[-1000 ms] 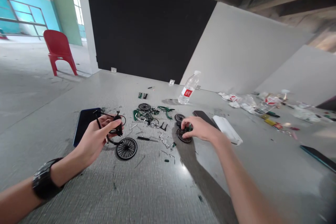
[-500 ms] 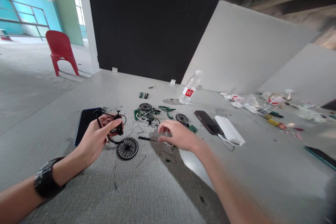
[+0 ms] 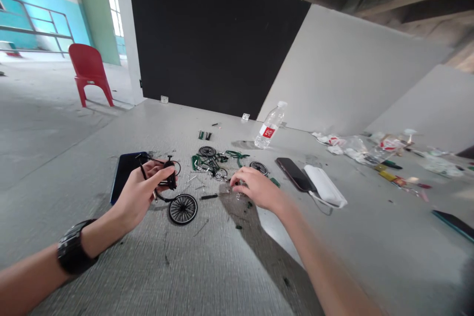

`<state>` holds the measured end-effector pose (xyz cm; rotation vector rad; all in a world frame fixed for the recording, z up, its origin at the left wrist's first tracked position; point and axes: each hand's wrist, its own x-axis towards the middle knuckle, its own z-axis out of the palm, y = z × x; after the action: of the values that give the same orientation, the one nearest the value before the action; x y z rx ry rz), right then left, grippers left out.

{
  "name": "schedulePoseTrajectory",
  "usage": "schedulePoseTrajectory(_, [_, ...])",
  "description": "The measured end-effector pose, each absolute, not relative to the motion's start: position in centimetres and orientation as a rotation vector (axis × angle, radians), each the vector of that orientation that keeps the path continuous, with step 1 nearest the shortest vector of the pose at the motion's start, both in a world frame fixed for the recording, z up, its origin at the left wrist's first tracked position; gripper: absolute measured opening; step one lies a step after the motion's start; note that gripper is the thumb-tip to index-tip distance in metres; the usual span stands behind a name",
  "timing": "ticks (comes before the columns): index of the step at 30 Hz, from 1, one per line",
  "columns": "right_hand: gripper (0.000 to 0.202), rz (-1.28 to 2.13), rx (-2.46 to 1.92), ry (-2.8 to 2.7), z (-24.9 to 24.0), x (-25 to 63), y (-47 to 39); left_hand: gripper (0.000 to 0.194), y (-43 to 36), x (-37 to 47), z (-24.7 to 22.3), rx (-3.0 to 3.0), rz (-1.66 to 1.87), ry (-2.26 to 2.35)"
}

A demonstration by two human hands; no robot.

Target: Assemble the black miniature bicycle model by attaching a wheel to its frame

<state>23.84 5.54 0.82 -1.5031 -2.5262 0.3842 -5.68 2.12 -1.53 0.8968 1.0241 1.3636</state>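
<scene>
My left hand [image 3: 142, 186] is closed around a small black model bicycle frame [image 3: 170, 176]. A black spoked wheel [image 3: 183, 209] lies just below it, joined to the frame by a curved black part. My right hand [image 3: 252, 186] hovers low over small parts to the right, fingers curled with thumb and fingertips near each other; whether they hold anything is too small to tell. Between the hands lie a black-handled screwdriver [image 3: 209, 197] and thin silver pieces [image 3: 192, 178]. Green bicycle parts [image 3: 211, 163] are spread behind, with a wheel [image 3: 207, 151] and another wheel [image 3: 258, 168].
A dark tablet [image 3: 124, 173] lies under my left hand's side. Rightward are a phone [image 3: 294, 174], a white power bank [image 3: 325, 186] with a cable, and plastic litter [image 3: 355, 148]. A water bottle [image 3: 270, 126] stands behind. A red chair [image 3: 90, 71] is at far left.
My right hand has moved slightly right, and its fingers have drawn closer together. My left hand still grips the black frame. The whole view has shifted a little.
</scene>
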Motion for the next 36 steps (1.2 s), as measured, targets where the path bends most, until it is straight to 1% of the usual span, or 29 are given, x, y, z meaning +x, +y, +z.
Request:
schedulePoseTrajectory(7, [0.007, 0.426, -1.458, -2.574, 0.9, 23.0, 5.5, 0.037, 2.0, -5.6, -1.4, 0.898, 1.387, 1.025])
schedulePoseTrajectory(11, [0.007, 0.409, -1.478, -2.615, 1.0, 22.7, 5.5, 0.037, 2.0, -5.6, -1.3, 0.897, 1.399, 1.021])
schedulePoseTrajectory(17, [0.007, 0.214, -1.516, -2.666, 1.1, 22.2, 5.7, 0.035, 2.1, -5.7, -1.5, 0.885, 1.387, 1.006])
schedulePoseTrajectory(24, [0.013, 0.204, -1.634, -2.604, 0.8, 22.2, 6.2, 0.034, 2.1, -5.7, -1.5, 0.899, 1.380, 0.990])
schedulePoseTrajectory(29, [0.008, 0.242, -1.628, -2.569, 0.8, 22.3, 6.1, 0.034, 2.1, -5.7, -1.4, 0.904, 1.372, 1.004])
schedulePoseTrajectory(32, [0.013, 0.371, -1.549, -2.435, 1.1, 21.5, 5.5, 0.034, 2.0, -5.7, -1.3, 0.897, 1.382, 1.002])
schedulePoseTrajectory(34, [0.016, 0.475, -1.395, -2.327, 1.1, 20.2, 4.6, 0.034, 2.0, -5.7, -1.3, 0.890, 1.394, 0.998])
schedulePoseTrajectory(36, [0.015, 0.503, -1.203, -2.328, 0.6, 18.5, 3.5, 0.034, 2.0, -5.7, -1.2, 0.893, 1.406, 0.993])
